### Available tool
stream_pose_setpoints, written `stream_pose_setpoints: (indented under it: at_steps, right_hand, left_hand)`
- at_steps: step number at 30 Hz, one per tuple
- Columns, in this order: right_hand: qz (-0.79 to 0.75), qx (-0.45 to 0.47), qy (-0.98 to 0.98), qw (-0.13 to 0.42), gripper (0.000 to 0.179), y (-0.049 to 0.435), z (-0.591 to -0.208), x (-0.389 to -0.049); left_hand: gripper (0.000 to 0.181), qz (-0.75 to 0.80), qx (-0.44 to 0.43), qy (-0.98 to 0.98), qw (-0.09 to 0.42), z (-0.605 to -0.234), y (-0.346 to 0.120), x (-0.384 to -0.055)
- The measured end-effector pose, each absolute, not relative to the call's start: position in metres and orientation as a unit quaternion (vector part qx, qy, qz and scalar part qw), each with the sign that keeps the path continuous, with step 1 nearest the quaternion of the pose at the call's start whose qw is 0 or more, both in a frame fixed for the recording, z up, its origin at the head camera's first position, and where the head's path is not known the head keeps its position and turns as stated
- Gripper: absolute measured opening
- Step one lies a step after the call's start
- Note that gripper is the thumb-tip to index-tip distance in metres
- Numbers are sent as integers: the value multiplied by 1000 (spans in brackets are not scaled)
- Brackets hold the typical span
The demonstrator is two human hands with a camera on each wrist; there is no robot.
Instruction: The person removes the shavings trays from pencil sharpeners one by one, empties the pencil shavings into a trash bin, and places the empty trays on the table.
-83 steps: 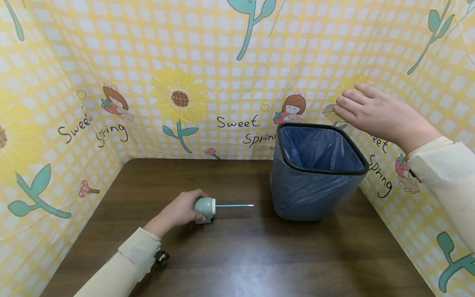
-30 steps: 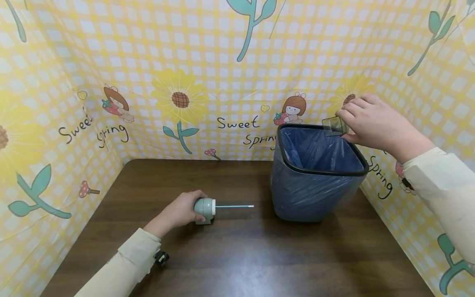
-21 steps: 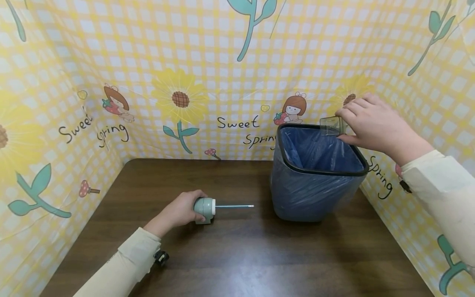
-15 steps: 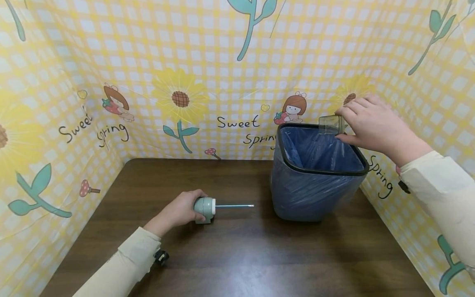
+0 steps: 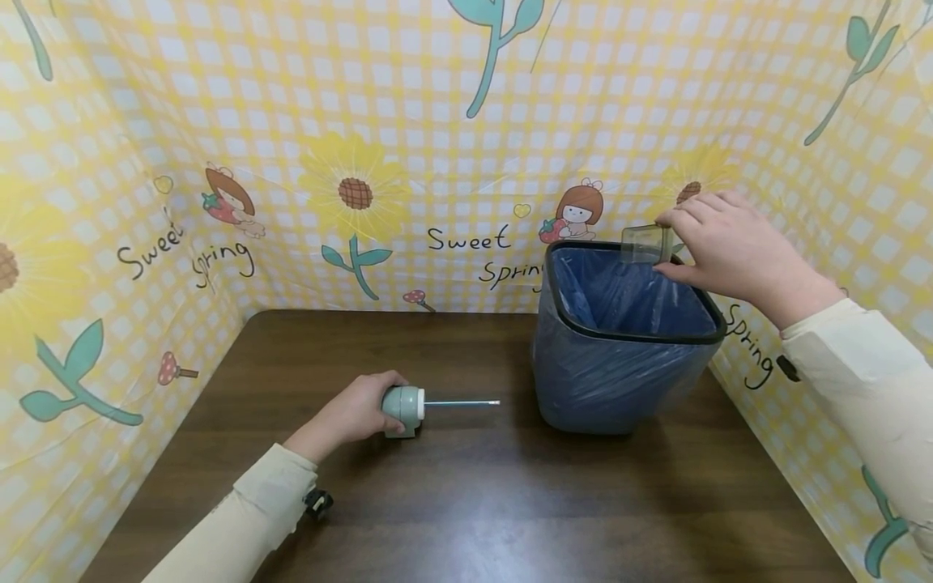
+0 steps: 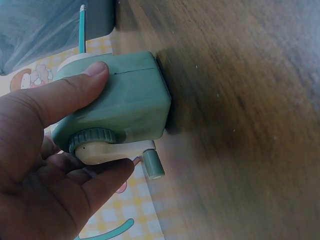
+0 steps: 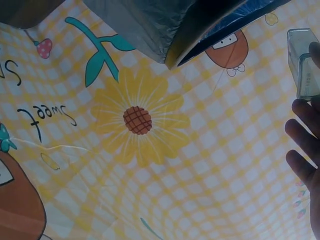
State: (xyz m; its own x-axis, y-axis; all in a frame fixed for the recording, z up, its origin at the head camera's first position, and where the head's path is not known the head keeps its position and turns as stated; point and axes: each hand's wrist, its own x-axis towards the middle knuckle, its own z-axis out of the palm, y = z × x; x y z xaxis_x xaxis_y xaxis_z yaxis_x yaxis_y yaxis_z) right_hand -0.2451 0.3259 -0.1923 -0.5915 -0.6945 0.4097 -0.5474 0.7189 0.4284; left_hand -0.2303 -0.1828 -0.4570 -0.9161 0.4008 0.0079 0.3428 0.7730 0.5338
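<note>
In the head view my left hand [image 5: 359, 409] grips a green hand-crank pencil sharpener [image 5: 405, 405] on the table, left of the bin. A blue pencil [image 5: 461, 403] sticks out of its white front, pointing toward the bin. The left wrist view shows the thumb across the sharpener's body [image 6: 132, 95] and the crank handle [image 6: 153, 164] beside the fingers. My right hand [image 5: 736, 251] pinches a small see-through shavings drawer [image 5: 643, 244] at the far right rim of the bin. Fingers partly cover that drawer [image 7: 304, 75] in the right wrist view; no shavings show in it.
A bin [image 5: 605, 385] lined with a blue bag stands at the back right of the dark wooden table [image 5: 466, 486]; its black rim [image 5: 641, 338] is raised well above the tabletop. Yellow checked cloth [image 5: 437, 121] hangs along the back and both sides.
My right hand has come down and left, bringing the drawer from above the bin's right side to its far rim, turned more into sight. The left hand and sharpener stay in place.
</note>
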Motion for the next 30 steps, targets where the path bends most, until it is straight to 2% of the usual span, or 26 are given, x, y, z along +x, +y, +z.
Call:
stream_pose_setpoints:
  at_steps: [20,30]
  right_hand:
    - [-81,335,-898,274,66,317,-196,-247]
    - [-60,342,-890,295,64,313,-200,-249]
  left_hand:
    - [66,272,195,941,56,-457,-183,-230]
    - [66,270,194,941,54,-457,-184,-229]
